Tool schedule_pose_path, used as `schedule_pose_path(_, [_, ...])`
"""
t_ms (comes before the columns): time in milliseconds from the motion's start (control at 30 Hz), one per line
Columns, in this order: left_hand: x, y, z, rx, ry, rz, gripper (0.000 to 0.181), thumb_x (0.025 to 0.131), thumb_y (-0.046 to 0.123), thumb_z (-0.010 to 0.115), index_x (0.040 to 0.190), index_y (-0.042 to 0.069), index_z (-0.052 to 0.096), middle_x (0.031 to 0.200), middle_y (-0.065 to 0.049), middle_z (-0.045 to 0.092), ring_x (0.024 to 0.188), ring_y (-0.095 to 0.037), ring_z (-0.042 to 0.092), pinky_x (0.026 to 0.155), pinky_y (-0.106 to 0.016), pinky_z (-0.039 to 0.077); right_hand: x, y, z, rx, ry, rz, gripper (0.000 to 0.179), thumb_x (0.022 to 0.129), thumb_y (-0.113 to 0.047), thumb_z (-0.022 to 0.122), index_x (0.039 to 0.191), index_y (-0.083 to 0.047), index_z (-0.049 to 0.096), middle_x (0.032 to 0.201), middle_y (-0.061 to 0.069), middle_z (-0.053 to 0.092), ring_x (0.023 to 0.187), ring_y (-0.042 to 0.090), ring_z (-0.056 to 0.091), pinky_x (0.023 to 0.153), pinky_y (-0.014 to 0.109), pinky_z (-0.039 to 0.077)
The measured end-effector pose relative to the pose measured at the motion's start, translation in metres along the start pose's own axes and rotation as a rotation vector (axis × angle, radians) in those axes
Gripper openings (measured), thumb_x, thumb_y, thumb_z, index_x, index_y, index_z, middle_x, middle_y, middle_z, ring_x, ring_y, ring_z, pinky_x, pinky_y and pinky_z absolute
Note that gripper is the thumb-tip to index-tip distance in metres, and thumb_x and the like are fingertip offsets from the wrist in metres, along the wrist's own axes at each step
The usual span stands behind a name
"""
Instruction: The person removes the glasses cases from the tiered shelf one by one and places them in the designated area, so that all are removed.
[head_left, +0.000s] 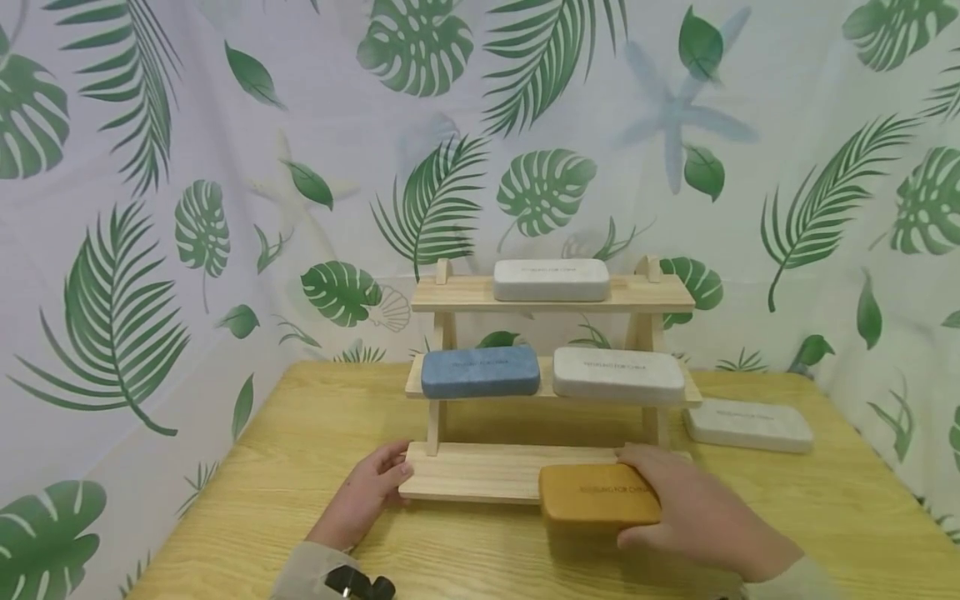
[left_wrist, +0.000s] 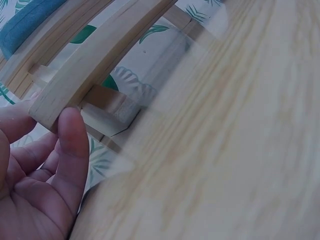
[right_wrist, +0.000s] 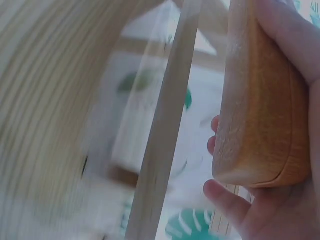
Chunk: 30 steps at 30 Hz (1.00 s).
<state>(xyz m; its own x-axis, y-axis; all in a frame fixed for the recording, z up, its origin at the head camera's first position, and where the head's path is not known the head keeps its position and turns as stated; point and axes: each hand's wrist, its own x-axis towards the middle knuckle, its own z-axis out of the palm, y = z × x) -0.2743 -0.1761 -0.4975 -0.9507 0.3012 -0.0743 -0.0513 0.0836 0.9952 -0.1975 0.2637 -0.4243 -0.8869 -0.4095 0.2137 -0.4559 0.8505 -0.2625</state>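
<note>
My right hand [head_left: 693, 512] grips an orange glasses case [head_left: 596, 493] by its right end, thumb at the near side and fingers at the far side. In the head view the case overlaps the front edge of the bottom tier of a wooden three-tier display rack [head_left: 472, 471]. The right wrist view shows the orange case [right_wrist: 265, 115] tilted beside the shelf plank [right_wrist: 165, 115]. At the rack's left end, my left hand [head_left: 369, 487] pinches the bottom plank, its thumb [left_wrist: 72, 135] against the edge in the left wrist view.
A white case [head_left: 551, 280] sits on the top tier. On the middle tier lie a blue case [head_left: 480, 372] and another white case [head_left: 618, 374]. One more white case [head_left: 748, 425] lies on the wooden table [head_left: 300, 425], right of the rack. Behind hangs a leaf-print cloth [head_left: 300, 125].
</note>
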Motion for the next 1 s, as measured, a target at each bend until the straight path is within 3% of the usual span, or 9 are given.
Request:
schedule_pose_path(267, [0.001, -0.001, 0.0, -0.009, -0.009, 0.003, 0.064, 0.105, 0.03, 0.058, 0.156, 0.0, 0.033, 0.135, -0.02, 0.053, 0.108, -0.025, 0.06, 0.08, -0.038, 0.056, -0.025, 0.036, -0.02, 0.029, -0.011, 0.105, 0.1, 0.068, -0.072, 0.079, 0.142, -0.009, 0.055, 0.143, 0.015, 0.055, 0.126, 0.039, 0.054, 0.099, 0.061, 0.044])
schedule_pose_path(567, [0.001, -0.003, -0.002, -0.009, -0.009, 0.02, 0.066, 0.105, 0.031, 0.059, 0.156, 0.0, 0.033, 0.14, -0.021, 0.051, 0.11, -0.026, 0.06, 0.08, -0.039, 0.056, -0.046, 0.079, -0.036, -0.003, 0.008, 0.149, 0.098, 0.069, -0.072, 0.078, 0.138, -0.006, 0.055, 0.126, 0.011, 0.062, 0.1, 0.02, 0.058, 0.079, 0.045, 0.05])
schedule_pose_path(733, [0.001, -0.003, -0.002, -0.006, -0.003, 0.016, 0.067, 0.104, 0.033, 0.06, 0.156, 0.0, 0.033, 0.14, -0.021, 0.051, 0.111, -0.026, 0.059, 0.081, -0.04, 0.056, -0.051, 0.108, -0.044, -0.024, 0.01, 0.161, 0.098, 0.07, -0.066, 0.081, 0.139, -0.002, 0.053, 0.126, 0.019, 0.061, 0.1, 0.027, 0.058, 0.075, 0.046, 0.049])
schedule_pose_path(1000, [0.001, -0.004, -0.004, 0.003, 0.011, 0.014, 0.064, 0.104, 0.032, 0.061, 0.155, 0.002, 0.036, 0.134, -0.019, 0.053, 0.107, -0.025, 0.06, 0.08, -0.039, 0.056, -0.059, 0.151, -0.044, -0.053, 0.016, 0.205, 0.099, 0.073, -0.059, 0.084, 0.137, 0.008, 0.05, 0.126, 0.033, 0.056, 0.106, 0.047, 0.056, 0.08, 0.06, 0.047])
